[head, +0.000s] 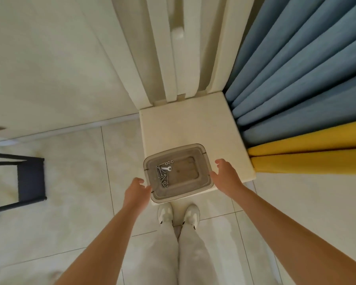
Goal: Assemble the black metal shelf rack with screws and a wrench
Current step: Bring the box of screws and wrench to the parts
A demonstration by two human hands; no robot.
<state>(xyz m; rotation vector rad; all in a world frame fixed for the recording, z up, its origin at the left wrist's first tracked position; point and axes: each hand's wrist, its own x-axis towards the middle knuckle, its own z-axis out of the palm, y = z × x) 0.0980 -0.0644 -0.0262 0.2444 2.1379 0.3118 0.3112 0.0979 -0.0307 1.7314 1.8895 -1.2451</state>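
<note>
A clear plastic bin [190, 189] stands on the front edge of a cream chair seat [185, 128]. In its left half lie several screws [162, 175], three washers and a small silver wrench [166, 168]. My left hand [136, 189] is at the bin's left side, fingers loosely spread and close to the rim. Beside the right rim is my right hand [224, 175], fingers spread, touching or nearly touching it. Part of the black metal rack [30, 177] stands on the floor at the far left.
The chair back rises behind the seat, against a cream wall. Blue and yellow curtains [308, 103] hang just right of the chair. My legs and white shoes [178, 214] stand on pale floor tiles directly in front of the chair.
</note>
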